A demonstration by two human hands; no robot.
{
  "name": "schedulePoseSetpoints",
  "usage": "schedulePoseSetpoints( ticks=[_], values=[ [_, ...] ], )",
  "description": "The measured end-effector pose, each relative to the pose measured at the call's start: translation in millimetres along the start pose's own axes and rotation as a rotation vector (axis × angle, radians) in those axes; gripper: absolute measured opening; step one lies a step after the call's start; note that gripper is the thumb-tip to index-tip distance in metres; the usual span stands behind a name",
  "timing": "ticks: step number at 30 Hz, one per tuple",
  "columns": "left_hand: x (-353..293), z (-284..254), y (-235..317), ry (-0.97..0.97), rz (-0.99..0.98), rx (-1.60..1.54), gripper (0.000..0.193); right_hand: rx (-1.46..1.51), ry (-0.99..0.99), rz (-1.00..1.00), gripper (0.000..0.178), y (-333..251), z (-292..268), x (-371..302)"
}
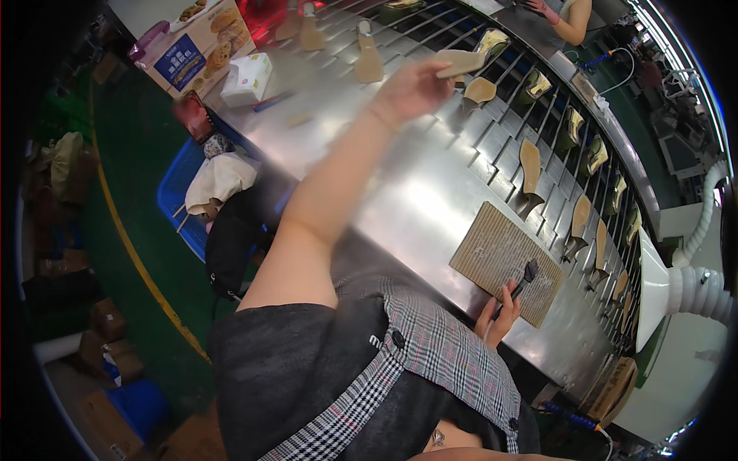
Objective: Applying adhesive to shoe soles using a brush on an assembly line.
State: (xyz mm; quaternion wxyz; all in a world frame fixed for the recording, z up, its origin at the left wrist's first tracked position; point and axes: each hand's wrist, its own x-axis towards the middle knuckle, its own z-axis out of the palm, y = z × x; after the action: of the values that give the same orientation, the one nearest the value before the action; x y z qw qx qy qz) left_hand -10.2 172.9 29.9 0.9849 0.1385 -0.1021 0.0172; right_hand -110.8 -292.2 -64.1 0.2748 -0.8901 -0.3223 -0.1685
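Observation:
My left hand (419,92) reaches far across the metal bench, its fingers closed on a beige shoe sole (461,61) held by one end. Close by, another beige sole (480,91) rests on the slatted rack, below a gold-coloured shoe part (493,40). Low on the right, my right hand (501,313) grips a thin brush (529,273) with a dark head. That brush is above a ribbed cardboard sheet (492,244) with whitish smears. More soles (530,165) stand along the rack on the right, several with dark, shiny heel ends.
Thin rods carry several gold-coloured shoe parts (569,127) along the bench's far side. A carton (196,58), a tissue pack (246,79) and a phone (194,117) are at the upper left. A blue basket (175,180) sits beside the bench; a white duct hood (653,292) stands right.

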Motion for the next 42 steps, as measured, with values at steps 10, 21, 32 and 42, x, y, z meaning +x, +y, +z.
schedulePoseSetpoints(
  ticks=[10, 21, 32, 42],
  values=[
    [-143, 49, -153, 0.17, -0.075, -0.137, 0.051, 0.655, 0.051, 0.635, 0.032, -5, -37, 70],
    [-147, 95, -170, 0.139, -0.309, -0.277, 0.049, 2.048, -0.227, 0.639, 0.042, -71, -95, 123],
    [-142, 137, -183, 0.064, 0.238, 0.202, 0.039, 0.866, 0.056, -0.049, 0.027, -160, -122, 135],
    [-137, 132, -183, -0.15, 0.393, 0.159, 0.05, 0.57, 0.182, -0.545, 0.033, -179, -115, 134]
  ],
)
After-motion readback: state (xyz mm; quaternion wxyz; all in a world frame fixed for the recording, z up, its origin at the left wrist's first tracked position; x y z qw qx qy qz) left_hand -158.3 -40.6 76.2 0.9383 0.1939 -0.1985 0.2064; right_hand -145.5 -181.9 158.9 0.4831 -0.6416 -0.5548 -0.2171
